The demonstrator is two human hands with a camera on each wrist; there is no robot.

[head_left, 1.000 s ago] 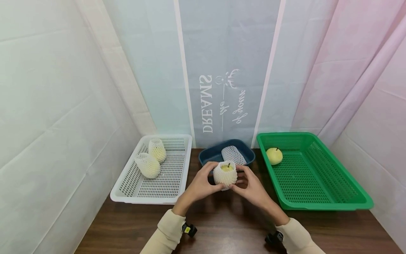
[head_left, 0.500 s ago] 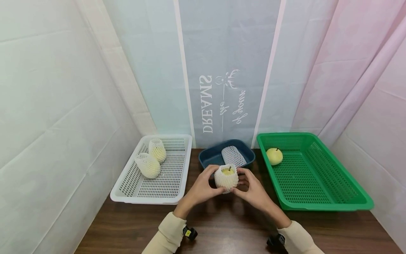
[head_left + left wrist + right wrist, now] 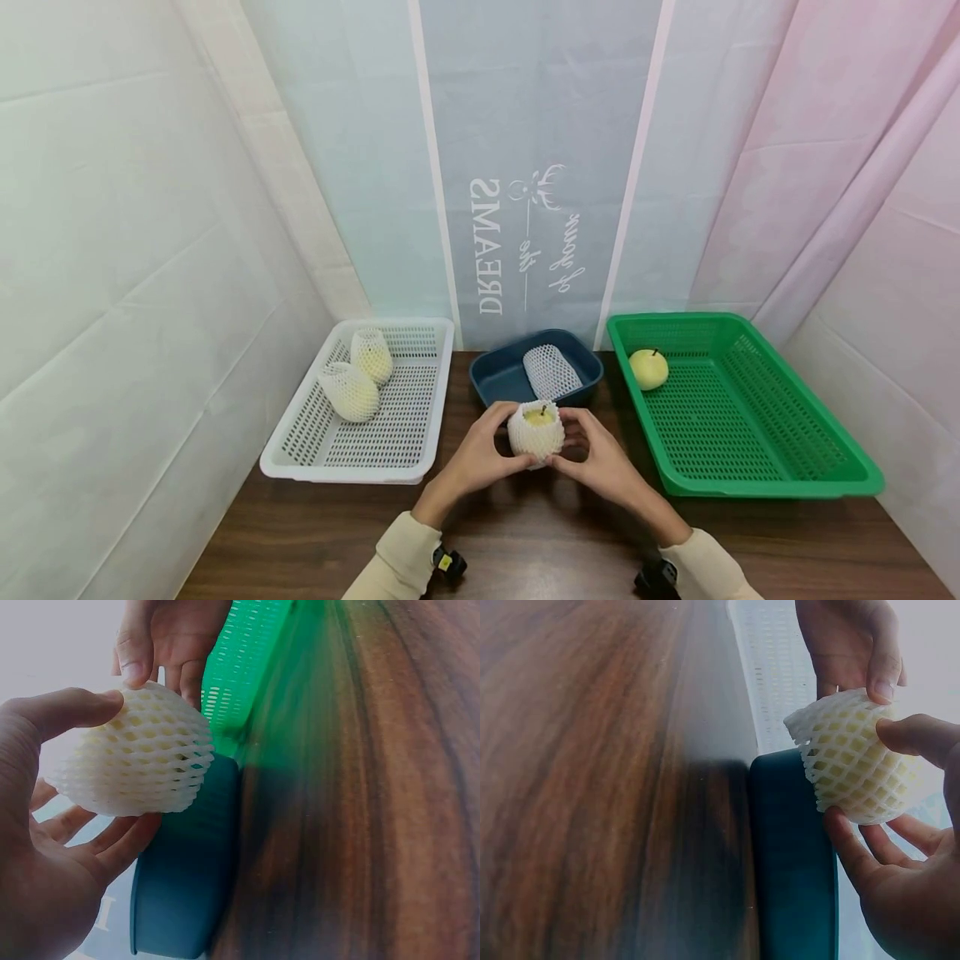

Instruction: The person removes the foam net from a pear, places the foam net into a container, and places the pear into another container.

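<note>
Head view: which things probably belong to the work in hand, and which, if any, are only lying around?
Likely in the work:
held pear
its net
loose net
blue tray
bare pear
green basket
netted pears
white basket

Likely only around:
curtain
table
wrist cameras

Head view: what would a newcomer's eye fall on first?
Probably the rectangular green plastic basket at the right, with a round pale-yellow fruit near its left wall. At lower centre, the left hand and right hand hold another yellow fruit in a white foam-net sleeve. At the left, a rectangular white plastic basket holds two net-wrapped fruits.
</note>
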